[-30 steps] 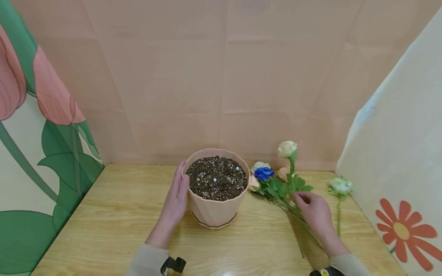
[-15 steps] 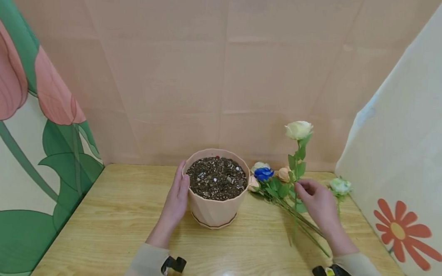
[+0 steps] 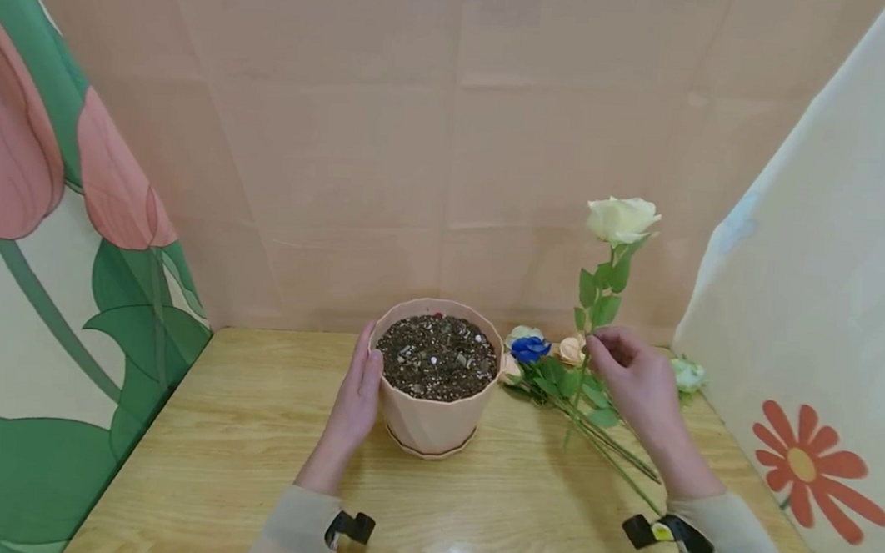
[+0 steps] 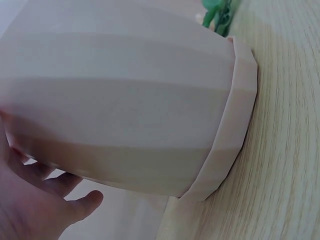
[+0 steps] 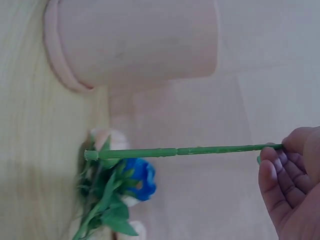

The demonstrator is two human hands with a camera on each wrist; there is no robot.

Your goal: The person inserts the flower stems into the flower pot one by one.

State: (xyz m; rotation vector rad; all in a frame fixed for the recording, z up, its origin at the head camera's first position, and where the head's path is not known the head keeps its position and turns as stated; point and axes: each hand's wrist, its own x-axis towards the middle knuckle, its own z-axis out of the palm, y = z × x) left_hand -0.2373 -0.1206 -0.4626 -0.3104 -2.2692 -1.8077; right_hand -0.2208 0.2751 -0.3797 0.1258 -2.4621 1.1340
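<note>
My right hand pinches the green stem of a white artificial rose between thumb and fingers, with the bloom upright above the table. In the right wrist view the bare lower stem runs free of the fingers, its cut end showing. My left hand lies against the left side of a pink flowerpot, fingers extended along its wall. Dark speckled soil fills the pot nearly to the rim. In the left wrist view some fingers are partly hidden behind the pot.
Right of the pot lie several artificial flowers, among them a blue rose and a peach one, stems toward the front right. A pale green-white flower lies at the table's right edge. The pot stands in a saucer on the wooden table.
My right hand has lifted the white rose off the flower pile; it has risen and now stands upright, its lower stem end off the table. The left hand keeps its place on the pot.
</note>
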